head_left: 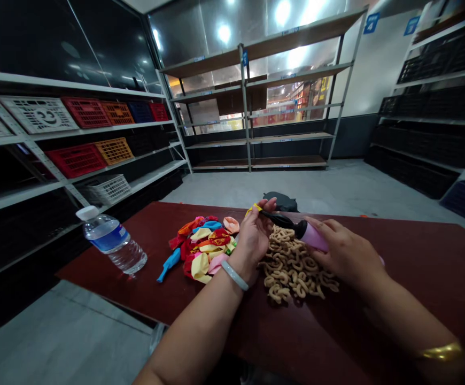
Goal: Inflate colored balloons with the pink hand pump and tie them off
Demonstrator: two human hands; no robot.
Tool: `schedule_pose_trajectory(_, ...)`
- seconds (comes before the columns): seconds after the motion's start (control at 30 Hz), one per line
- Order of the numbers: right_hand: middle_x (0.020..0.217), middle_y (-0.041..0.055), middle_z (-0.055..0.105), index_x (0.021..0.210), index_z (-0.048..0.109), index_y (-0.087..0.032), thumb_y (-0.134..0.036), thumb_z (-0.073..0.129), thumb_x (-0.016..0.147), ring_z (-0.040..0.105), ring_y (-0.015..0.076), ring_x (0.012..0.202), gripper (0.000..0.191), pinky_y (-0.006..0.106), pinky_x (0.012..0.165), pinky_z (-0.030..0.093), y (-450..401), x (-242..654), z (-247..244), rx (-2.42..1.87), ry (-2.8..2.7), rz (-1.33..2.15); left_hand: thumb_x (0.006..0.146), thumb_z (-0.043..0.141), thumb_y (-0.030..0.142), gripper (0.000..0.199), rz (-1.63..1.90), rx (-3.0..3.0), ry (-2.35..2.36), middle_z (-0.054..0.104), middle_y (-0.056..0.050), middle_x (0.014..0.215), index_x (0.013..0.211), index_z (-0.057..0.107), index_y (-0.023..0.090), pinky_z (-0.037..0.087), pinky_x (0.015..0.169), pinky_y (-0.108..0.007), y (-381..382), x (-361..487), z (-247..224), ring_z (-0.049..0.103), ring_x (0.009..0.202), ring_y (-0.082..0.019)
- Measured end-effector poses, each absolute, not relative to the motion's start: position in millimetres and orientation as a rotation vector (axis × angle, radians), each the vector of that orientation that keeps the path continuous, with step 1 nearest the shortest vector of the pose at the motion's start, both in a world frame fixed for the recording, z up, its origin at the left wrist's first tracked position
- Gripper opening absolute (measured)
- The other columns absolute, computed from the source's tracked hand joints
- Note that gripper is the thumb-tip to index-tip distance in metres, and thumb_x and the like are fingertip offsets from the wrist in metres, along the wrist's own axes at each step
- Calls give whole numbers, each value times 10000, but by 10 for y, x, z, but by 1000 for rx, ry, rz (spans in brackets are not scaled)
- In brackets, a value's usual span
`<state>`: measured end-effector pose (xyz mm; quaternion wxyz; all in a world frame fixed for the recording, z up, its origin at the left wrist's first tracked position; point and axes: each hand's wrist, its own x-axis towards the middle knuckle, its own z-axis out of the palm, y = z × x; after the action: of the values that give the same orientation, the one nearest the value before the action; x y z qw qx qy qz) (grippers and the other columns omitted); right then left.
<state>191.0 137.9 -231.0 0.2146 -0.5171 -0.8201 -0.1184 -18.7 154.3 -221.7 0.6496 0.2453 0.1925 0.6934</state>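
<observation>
My right hand [347, 254] is wrapped round the pink barrel of a balloon pump [314, 237], whose long black nozzle points left. My left hand [255, 235] is closed at the nozzle's far end, with a yellow balloon [254, 208] in its fingertips. How far the balloon sits over the nozzle is hidden by the fingers. Beneath the pump lies a heap of small tan curled pieces [292, 267]. Left of my left wrist is a pile of uninflated balloons [206, 243] in several colours.
On the left of the dark red table [412, 256] a water bottle [114, 240] stands upright. A black object [279, 201] shows past the far edge. Shelves with plastic crates [82, 159] line the left, and a tall rack [248, 107] stands at the back.
</observation>
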Motion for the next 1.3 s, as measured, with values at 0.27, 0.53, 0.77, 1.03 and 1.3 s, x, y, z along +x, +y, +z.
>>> schedule_pose_trajectory(0.27, 1215, 75, 612, 1431, 404, -311, -469, 554, 844, 661, 272, 895, 626, 383, 632, 517, 1397, 1927, -2331, -1429, -2273, -309, 917, 556, 268, 106, 1616, 539, 438, 689, -92, 1172, 946, 609, 181, 473, 892, -286, 1543, -167, -2211, 630, 1094, -183)
schedule_pose_trajectory(0.53, 1184, 67, 621, 1421, 424, -304, -430, 593, 821, 664, 273, 902, 635, 395, 658, 528, 1382, 1907, -2332, -1410, -2268, -250, 871, 634, 346, 182, 1633, 682, 424, 721, -92, 1051, 917, 575, 180, 464, 920, -341, 1490, -5, -2292, 653, 1021, -194)
schedule_pose_trajectory(0.77, 1200, 62, 624, 1424, 412, -322, -414, 597, 818, 669, 264, 896, 640, 387, 671, 525, 1383, 1883, -2354, -1368, -2254, -214, 883, 596, 424, 259, 1614, 845, 551, 716, -104, 1081, 952, 595, 175, 479, 911, -366, 1397, 93, -2298, 667, 996, -215)
schedule_pose_trajectory(1.03, 1195, 49, 625, 1431, 391, -321, -441, 584, 831, 666, 265, 887, 642, 389, 664, 518, 1345, 1882, -2315, -1358, -2246, -226, 878, 611, 374, 379, 1528, 906, 561, 705, -121, 1129, 1199, 613, 170, 463, 927, -349, 1408, -48, -2188, 655, 1039, -227)
schedule_pose_trajectory(1.3, 1249, 77, 606, 1434, 395, -280, -426, 567, 833, 657, 274, 958, 642, 408, 736, 527, 1350, 1854, -2342, -1339, -2259, -166, 849, 640, 285, 107, 1461, 680, 309, 670, -88, 1214, 882, 606, 189, 422, 1024, -410, 1408, -95, -2151, 578, 1203, -246)
